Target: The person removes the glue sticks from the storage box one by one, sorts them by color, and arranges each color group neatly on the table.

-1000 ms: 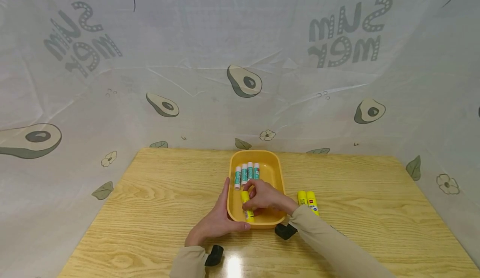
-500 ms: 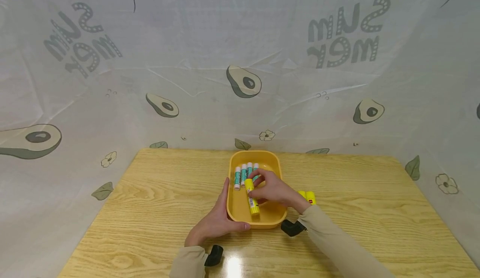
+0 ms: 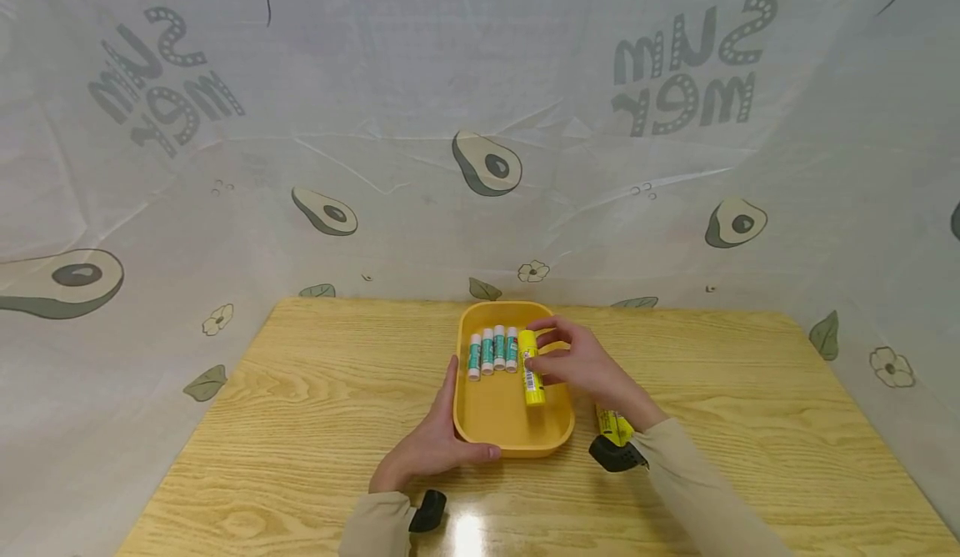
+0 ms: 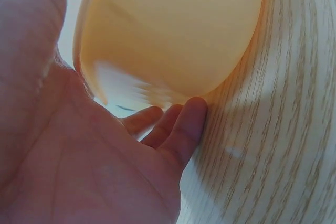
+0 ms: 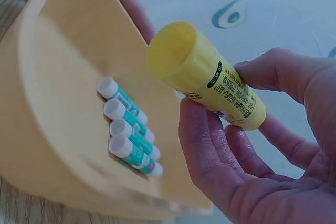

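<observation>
In the head view my right hand [image 3: 581,361] pinches a yellow glue stick [image 3: 532,388] between thumb and fingers. It is held over the right part of an orange plastic tray [image 3: 495,415]. The right wrist view shows one round yellow end of this stick facing the camera, with black print on its side. Several smaller white-and-teal glue sticks [image 3: 488,353] lie side by side in the back left of the tray. Around the tray's near left corner rests my left hand [image 3: 427,449], fingers stretched along the left wall and thumb along the front.
More yellow glue sticks [image 3: 611,424] lie on the wooden table [image 3: 315,407] right of the tray, partly covered by the right wrist. A pale curtain [image 3: 405,232] printed with avocados hangs behind the table and along both sides.
My right hand has lifted the yellow glue stick from the tray's near left area and carried it right and farther back. The left hand and tray have stayed put.
</observation>
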Motion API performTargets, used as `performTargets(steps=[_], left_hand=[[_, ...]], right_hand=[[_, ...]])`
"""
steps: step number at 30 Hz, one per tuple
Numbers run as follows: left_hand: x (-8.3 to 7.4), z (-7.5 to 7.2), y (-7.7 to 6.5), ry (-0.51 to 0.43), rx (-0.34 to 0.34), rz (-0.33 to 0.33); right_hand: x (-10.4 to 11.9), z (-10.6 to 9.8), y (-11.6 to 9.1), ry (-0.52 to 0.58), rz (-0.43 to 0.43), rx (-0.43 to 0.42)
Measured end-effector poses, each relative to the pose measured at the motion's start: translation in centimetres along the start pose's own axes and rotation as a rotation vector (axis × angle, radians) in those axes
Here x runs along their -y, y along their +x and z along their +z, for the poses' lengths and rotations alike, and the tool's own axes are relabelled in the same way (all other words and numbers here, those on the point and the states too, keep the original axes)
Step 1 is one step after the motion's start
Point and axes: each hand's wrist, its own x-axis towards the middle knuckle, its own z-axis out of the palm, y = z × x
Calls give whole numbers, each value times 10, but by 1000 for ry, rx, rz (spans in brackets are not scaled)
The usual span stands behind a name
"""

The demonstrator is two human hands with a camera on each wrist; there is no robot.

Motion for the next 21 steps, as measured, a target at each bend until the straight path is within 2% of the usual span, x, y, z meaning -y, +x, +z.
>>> performTargets(steps=[7,15,21], left_hand=[[0,2,0,28,-17,-5],[-1,5,2,138,-77,-21],[-2,7,1,145,-114,-35]], right_hand=[[-2,-16,-15,15,-15,-32],[-9,-31,-35,21,-16,-55],[-17,-46,-49,18,-12,-84]])
